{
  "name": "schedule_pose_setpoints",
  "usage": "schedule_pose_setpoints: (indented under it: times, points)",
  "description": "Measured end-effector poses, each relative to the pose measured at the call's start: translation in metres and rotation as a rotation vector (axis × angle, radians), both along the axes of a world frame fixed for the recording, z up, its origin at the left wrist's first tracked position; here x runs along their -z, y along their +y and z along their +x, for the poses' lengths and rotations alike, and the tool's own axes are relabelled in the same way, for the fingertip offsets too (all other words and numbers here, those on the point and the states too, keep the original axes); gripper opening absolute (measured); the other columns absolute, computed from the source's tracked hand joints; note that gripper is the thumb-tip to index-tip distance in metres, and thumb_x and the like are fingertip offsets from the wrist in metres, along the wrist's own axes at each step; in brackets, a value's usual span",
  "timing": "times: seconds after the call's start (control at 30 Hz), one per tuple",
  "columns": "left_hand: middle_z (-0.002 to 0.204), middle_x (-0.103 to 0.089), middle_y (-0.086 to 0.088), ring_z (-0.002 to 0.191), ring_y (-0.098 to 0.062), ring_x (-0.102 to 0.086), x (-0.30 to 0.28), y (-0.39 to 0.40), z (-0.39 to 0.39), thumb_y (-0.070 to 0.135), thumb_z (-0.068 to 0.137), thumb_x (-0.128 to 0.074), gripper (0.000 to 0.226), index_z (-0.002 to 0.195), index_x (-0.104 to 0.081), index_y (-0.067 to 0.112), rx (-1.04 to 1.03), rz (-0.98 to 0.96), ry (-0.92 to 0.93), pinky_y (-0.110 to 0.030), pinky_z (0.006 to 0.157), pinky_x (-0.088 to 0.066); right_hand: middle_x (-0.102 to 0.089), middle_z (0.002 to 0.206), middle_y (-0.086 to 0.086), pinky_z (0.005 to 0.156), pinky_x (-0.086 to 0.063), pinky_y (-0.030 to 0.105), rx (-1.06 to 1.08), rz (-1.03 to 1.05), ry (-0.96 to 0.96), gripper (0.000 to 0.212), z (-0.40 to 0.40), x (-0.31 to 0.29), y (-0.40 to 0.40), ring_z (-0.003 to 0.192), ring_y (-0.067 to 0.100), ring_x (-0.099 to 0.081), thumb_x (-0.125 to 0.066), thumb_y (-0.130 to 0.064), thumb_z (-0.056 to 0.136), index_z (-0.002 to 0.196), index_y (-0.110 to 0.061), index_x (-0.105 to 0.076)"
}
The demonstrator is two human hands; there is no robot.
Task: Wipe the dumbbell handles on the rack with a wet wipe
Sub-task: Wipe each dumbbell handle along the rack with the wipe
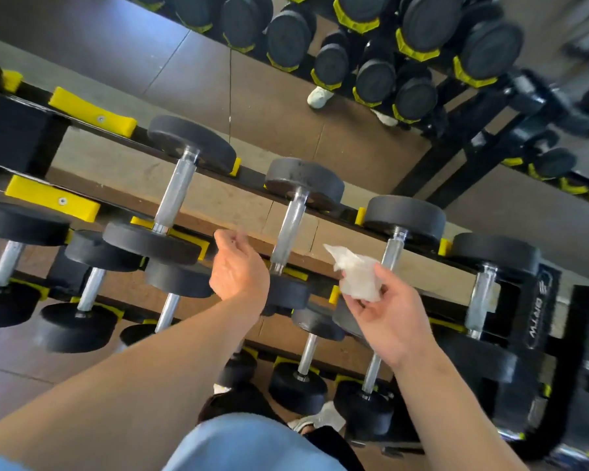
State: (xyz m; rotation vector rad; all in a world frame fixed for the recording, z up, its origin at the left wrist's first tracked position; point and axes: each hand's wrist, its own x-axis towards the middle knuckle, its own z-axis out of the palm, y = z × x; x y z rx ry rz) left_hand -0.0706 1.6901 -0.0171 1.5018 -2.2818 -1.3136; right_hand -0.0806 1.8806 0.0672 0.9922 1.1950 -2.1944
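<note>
The right hand (pixel 385 316) is pinching a crumpled white wipe (pixel 356 275) between thumb and fingertips, the wipe standing up out of the fingers toward the top tier of the rack (pixel 456 158). The wipe is hanging in the gap between two chrome handles: the middle handle (pixel 291 229) to its left and the right handle (pixel 393 249) just beside its right edge. It is touching neither as far as can be seen, though the wipe's right edge is lying very near the right handle.

The left hand (pixel 240 266) is hovering loosely curled, holding nothing, between the left handle (pixel 177 192) and the middle handle, with its knuckles near the lower end of the middle handle and not gripping it.

The top-tier dumbbells are lying in yellow cradles (pixel 92 112), black heads at both ends, so each bare handle is running open between its two heads. Floor is showing between neighbouring dumbbells, leaving room on both sides of each handle. Lower tiers of dumbbells are lying below both forearms. A far-right handle (pixel 481 297) is sitting well apart from the wipe, next to the rack's black end post (pixel 538 307). A mirror (pixel 354 107) behind is reflecting more dumbbells.
</note>
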Motion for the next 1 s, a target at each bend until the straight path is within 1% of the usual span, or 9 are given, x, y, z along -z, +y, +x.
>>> schedule_pose_setpoints:
  times: [0.1, 0.2, 0.3, 0.43, 0.53, 0.7, 0.8, 0.93, 1.0]
  points:
    - [0.082, -0.061, 0.011, 0.072, -0.010, -0.059, -0.015, 0.022, 0.012, 0.048, 0.102, -0.041, 0.023, 0.096, -0.047, 0.027, 0.282, -0.095, 0.180, -0.019, 0.056, -0.034, -0.064, 0.130, 0.016, 0.097, -0.054, 0.043, 0.042, 0.005, 0.012, 0.044, 0.000, -0.012, 0.028, 0.112, 0.031, -0.068, -0.064, -0.023, 0.093, 0.134, -0.011, -0.054]
    - [0.080, -0.062, 0.014, 0.071, -0.005, -0.059, -0.022, 0.068, 0.025, 0.052, 0.097, -0.052, 0.020, 0.093, -0.056, 0.032, 0.408, 0.011, 0.320, -0.021, 0.060, -0.046, -0.067, 0.124, 0.016, 0.084, -0.059, 0.036, 0.033, 0.083, 0.001, 0.042, -0.004, -0.019, 0.058, 0.105, 0.027, -0.071, -0.067, -0.023, 0.091, 0.129, -0.009, -0.059]
    - [0.076, -0.063, 0.013, 0.070, -0.005, -0.058, -0.022, 0.113, 0.026, 0.049, 0.097, -0.055, 0.018, 0.091, -0.058, 0.032, 0.354, 0.102, 0.299, -0.030, 0.063, -0.051, -0.069, 0.119, 0.015, 0.079, -0.061, 0.034, 0.021, 0.105, -0.046, 0.037, -0.007, -0.018, 0.088, 0.102, 0.027, -0.072, -0.067, -0.024, 0.091, 0.124, -0.007, -0.061]
    - [0.085, -0.064, 0.015, 0.082, -0.004, -0.062, -0.018, 0.164, 0.016, 0.039, 0.101, -0.052, 0.006, 0.100, -0.056, 0.036, 0.169, 0.200, 0.188, -0.030, 0.073, -0.055, -0.067, 0.126, 0.014, 0.091, -0.058, 0.036, -0.135, 0.012, 0.013, 0.040, -0.011, -0.010, 0.128, 0.111, 0.026, -0.069, -0.065, -0.017, 0.091, 0.130, -0.009, -0.058]
    - [0.091, -0.063, 0.014, 0.089, -0.007, -0.061, -0.012, 0.190, -0.001, 0.034, 0.103, -0.048, 0.006, 0.104, -0.053, 0.034, 0.054, 0.222, 0.150, -0.027, 0.076, -0.048, -0.069, 0.121, 0.006, 0.089, -0.057, 0.033, -0.363, 0.321, 0.140, 0.033, -0.024, 0.004, 0.148, 0.108, 0.018, -0.068, -0.062, -0.014, 0.097, 0.129, -0.015, -0.059]
    - [0.089, -0.057, 0.014, 0.081, -0.006, -0.054, -0.008, 0.219, -0.026, 0.039, 0.105, -0.041, 0.011, 0.109, -0.048, 0.032, -0.216, 0.241, 0.076, -0.033, 0.076, -0.045, -0.066, 0.097, -0.015, 0.068, -0.047, 0.017, -0.789, 1.087, 0.622, 0.029, -0.071, 0.018, 0.166, 0.089, 0.004, -0.062, -0.057, -0.044, 0.098, 0.120, -0.025, -0.065]
    - [0.090, -0.058, 0.010, 0.080, -0.011, -0.057, -0.007, 0.225, -0.029, 0.042, 0.105, -0.036, 0.013, 0.108, -0.045, 0.032, -0.367, 0.185, 0.070, -0.036, 0.072, -0.046, -0.072, 0.100, -0.005, 0.071, -0.045, 0.011, -0.929, 1.219, 0.973, 0.031, -0.100, 0.033, 0.162, 0.090, 0.010, -0.065, -0.067, -0.036, 0.094, 0.119, -0.018, -0.071]
    - [0.086, -0.058, 0.006, 0.073, -0.011, -0.055, -0.010, 0.228, -0.031, 0.043, 0.106, -0.032, 0.019, 0.107, -0.043, 0.028, -0.447, 0.130, 0.012, -0.034, 0.066, -0.042, -0.075, 0.101, 0.010, 0.075, -0.055, 0.028, -1.052, 1.342, 1.639, 0.035, -0.129, 0.058, 0.145, 0.092, 0.025, -0.071, -0.083, -0.005, 0.074, 0.108, -0.008, -0.076]
    - [0.084, -0.058, 0.006, 0.071, -0.011, -0.053, -0.011, 0.230, -0.033, 0.043, 0.106, -0.031, 0.021, 0.106, -0.043, 0.026, -0.427, 0.093, -0.018, -0.035, 0.065, -0.042, -0.076, 0.096, 0.009, 0.075, -0.058, 0.034, -1.188, 1.397, 1.802, 0.041, -0.138, 0.064, 0.134, 0.092, 0.024, -0.072, -0.087, -0.004, 0.067, 0.105, -0.009, -0.073]
